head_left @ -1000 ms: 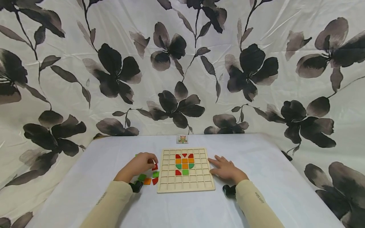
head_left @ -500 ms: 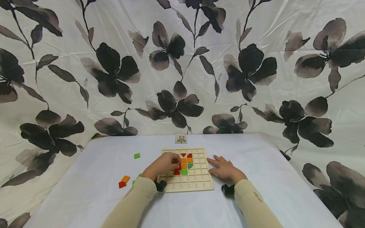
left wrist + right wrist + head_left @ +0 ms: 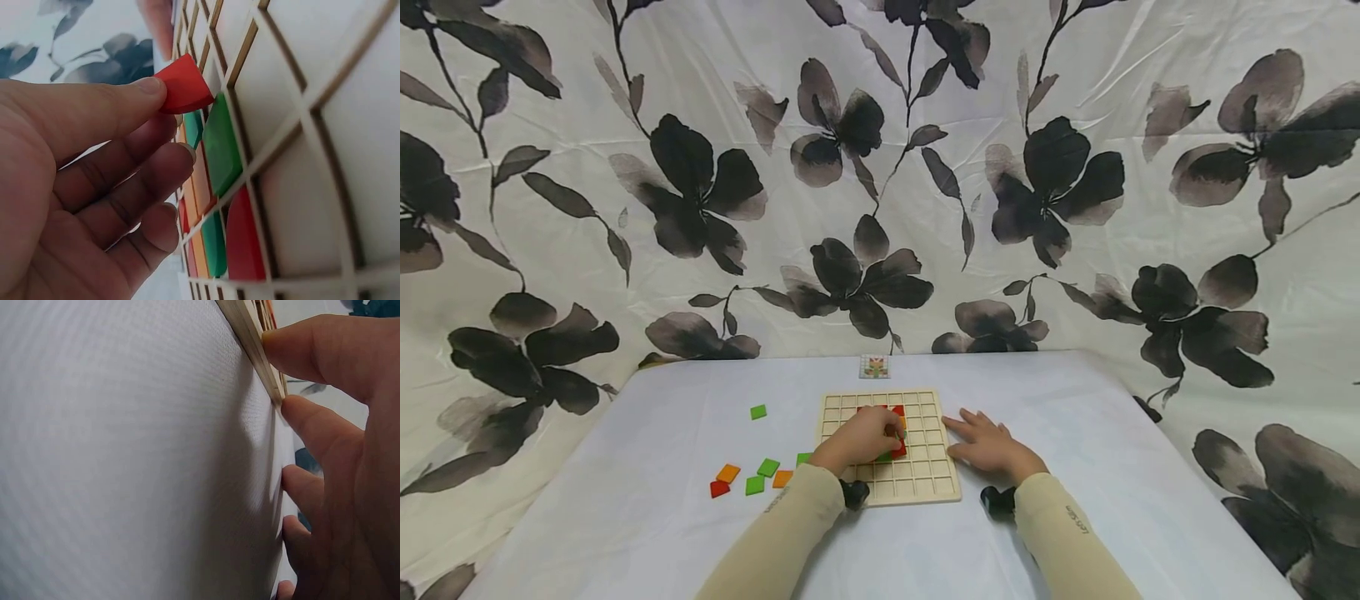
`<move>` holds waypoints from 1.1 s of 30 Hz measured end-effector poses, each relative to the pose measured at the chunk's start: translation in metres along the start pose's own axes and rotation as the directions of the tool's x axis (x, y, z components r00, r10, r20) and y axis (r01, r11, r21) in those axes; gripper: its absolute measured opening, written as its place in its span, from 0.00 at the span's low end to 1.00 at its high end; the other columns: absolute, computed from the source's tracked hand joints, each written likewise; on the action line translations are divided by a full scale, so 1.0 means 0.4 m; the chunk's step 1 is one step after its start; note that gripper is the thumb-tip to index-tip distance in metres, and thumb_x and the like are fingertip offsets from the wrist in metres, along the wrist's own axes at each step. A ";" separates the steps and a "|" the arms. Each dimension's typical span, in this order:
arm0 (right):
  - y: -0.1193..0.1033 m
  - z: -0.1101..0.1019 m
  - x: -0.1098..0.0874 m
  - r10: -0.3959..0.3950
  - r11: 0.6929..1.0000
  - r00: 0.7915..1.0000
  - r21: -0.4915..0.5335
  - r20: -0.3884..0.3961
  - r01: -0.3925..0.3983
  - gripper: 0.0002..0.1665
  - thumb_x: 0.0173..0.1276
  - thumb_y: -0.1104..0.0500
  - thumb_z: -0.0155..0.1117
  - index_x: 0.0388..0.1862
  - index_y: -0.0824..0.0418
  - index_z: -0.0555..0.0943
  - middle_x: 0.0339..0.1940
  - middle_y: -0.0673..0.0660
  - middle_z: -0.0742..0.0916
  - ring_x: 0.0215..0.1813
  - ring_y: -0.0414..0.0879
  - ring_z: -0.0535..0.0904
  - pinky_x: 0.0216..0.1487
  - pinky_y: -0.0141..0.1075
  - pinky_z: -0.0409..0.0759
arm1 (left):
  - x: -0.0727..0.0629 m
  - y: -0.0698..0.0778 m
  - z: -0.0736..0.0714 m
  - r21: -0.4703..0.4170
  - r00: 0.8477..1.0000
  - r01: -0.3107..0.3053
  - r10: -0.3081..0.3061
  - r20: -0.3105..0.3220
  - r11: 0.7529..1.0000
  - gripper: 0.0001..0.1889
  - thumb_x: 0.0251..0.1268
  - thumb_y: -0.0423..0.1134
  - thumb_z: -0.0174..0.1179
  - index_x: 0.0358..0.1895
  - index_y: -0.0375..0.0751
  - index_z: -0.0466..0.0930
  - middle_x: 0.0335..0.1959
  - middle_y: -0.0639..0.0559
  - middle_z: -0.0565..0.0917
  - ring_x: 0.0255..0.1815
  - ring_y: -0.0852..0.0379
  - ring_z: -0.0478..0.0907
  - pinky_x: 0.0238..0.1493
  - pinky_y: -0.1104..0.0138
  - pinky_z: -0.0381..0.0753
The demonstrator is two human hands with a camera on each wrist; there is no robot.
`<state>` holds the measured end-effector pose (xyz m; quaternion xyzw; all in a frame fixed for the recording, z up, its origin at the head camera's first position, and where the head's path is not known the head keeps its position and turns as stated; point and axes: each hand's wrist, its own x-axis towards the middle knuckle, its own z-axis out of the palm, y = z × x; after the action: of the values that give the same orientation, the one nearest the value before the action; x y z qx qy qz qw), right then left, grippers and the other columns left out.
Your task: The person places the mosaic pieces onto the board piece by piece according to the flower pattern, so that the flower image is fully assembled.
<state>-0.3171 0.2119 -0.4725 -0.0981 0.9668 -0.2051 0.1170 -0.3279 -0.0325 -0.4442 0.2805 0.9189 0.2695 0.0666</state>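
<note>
Over the wooden grid board (image 3: 917,483), my left hand (image 3: 861,437) pinches a red quarter-round tile (image 3: 184,86) between thumb and a finger. In the left wrist view the tile is just off the board, close to a light green tile (image 3: 222,147) seated in a cell. A red tile (image 3: 245,234) and a dark green tile (image 3: 214,244) lie in cells nearby, beside orange ones. My left hand covers much of this pattern in the head view. My right hand (image 3: 992,446) is spread on the table, its thumb and a finger touching the board's right edge.
Left of the board lie loose tiles: a green one (image 3: 758,412) set apart, an orange tile (image 3: 727,472), a red tile (image 3: 719,488) and several more. A small pattern card (image 3: 874,367) lies behind the board. Floral cloth (image 3: 865,275) hangs behind the white table (image 3: 1037,383).
My left hand picked up the red tile from left of the board and carried it right, over the pattern. My right hand stayed at the board's edge.
</note>
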 end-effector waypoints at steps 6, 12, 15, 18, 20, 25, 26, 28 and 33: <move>0.001 0.002 0.003 -0.002 1.000 1.000 -0.008 0.002 0.002 0.35 0.69 0.43 0.53 0.74 0.44 0.64 0.79 0.58 0.60 0.79 0.63 0.47 0.72 0.67 0.43 | 0.014 0.009 0.016 0.042 0.999 0.013 -0.014 0.032 0.999 0.05 0.61 0.33 0.62 0.32 0.48 0.84 0.29 0.59 0.81 0.32 0.62 0.73 0.38 0.68 0.74; 0.001 0.002 0.003 0.000 1.000 1.000 -0.006 0.002 0.000 0.35 0.69 0.44 0.53 0.74 0.44 0.64 0.79 0.58 0.60 0.79 0.63 0.47 0.72 0.66 0.42 | 0.013 0.026 0.031 0.119 0.999 0.030 -0.032 0.020 0.992 0.05 0.61 0.32 0.61 0.32 0.45 0.86 0.29 0.58 0.83 0.31 0.62 0.73 0.38 0.69 0.75; 0.001 0.003 0.002 -0.003 1.000 1.000 -0.011 -0.001 0.003 0.35 0.69 0.44 0.53 0.74 0.44 0.64 0.78 0.58 0.61 0.79 0.63 0.47 0.72 0.67 0.43 | 0.009 0.037 0.040 0.173 0.999 0.030 -0.032 0.012 0.984 0.07 0.62 0.31 0.60 0.30 0.44 0.87 0.29 0.58 0.83 0.30 0.62 0.73 0.37 0.70 0.75; 0.002 0.003 0.000 -0.003 1.000 1.000 -0.010 -0.003 0.003 0.34 0.69 0.44 0.53 0.74 0.44 0.64 0.78 0.58 0.61 0.79 0.64 0.48 0.72 0.67 0.43 | 0.003 0.049 0.043 0.211 1.000 0.028 -0.029 0.003 0.977 0.08 0.63 0.31 0.60 0.29 0.44 0.86 0.26 0.58 0.82 0.28 0.63 0.72 0.35 0.71 0.75; 0.002 0.002 -0.001 -0.003 1.000 1.000 -0.008 -0.006 0.003 0.34 0.69 0.44 0.53 0.74 0.45 0.64 0.78 0.59 0.61 0.79 0.64 0.48 0.72 0.67 0.43 | -0.002 0.058 0.042 0.234 0.999 0.034 -0.036 0.004 0.972 0.09 0.63 0.31 0.59 0.27 0.44 0.85 0.24 0.58 0.81 0.27 0.62 0.71 0.34 0.71 0.74; 0.004 0.001 -0.002 0.000 1.000 1.000 -0.012 0.000 0.000 0.35 0.69 0.44 0.53 0.74 0.44 0.63 0.79 0.59 0.60 0.79 0.64 0.47 0.72 0.67 0.43 | -0.011 0.065 0.039 0.289 1.000 0.024 -0.027 0.006 0.957 0.11 0.64 0.31 0.58 0.24 0.45 0.84 0.21 0.58 0.78 0.25 0.61 0.68 0.31 0.71 0.71; 0.004 0.001 -0.001 0.001 1.000 1.000 -0.013 0.002 -0.001 0.35 0.69 0.44 0.53 0.74 0.44 0.63 0.79 0.59 0.60 0.79 0.63 0.47 0.72 0.67 0.43 | -0.015 0.062 0.039 0.287 1.000 0.026 -0.028 0.004 0.958 0.11 0.64 0.31 0.57 0.25 0.45 0.85 0.22 0.58 0.78 0.25 0.61 0.68 0.32 0.71 0.71; 0.003 0.000 -0.002 -0.001 1.000 1.000 -0.009 0.003 0.001 0.35 0.69 0.44 0.53 0.74 0.44 0.63 0.79 0.59 0.60 0.79 0.64 0.47 0.72 0.67 0.43 | -0.025 0.052 0.036 0.283 1.000 0.024 -0.025 -0.001 0.959 0.11 0.65 0.31 0.56 0.29 0.45 0.86 0.26 0.58 0.81 0.27 0.61 0.70 0.33 0.71 0.72; 0.001 0.001 -0.001 -0.004 1.000 1.000 0.003 0.006 0.004 0.35 0.68 0.44 0.54 0.74 0.45 0.63 0.79 0.59 0.60 0.79 0.64 0.47 0.72 0.67 0.42 | -0.068 0.014 0.004 0.254 0.997 0.071 -0.061 -0.046 0.965 0.08 0.67 0.35 0.58 0.40 0.44 0.87 0.39 0.55 0.86 0.40 0.59 0.79 0.47 0.64 0.80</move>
<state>-0.3168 0.2121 -0.4728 -0.1002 0.9659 -0.2066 0.1196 -0.3020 -0.0430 -0.4435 0.2509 0.9558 0.1515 0.0217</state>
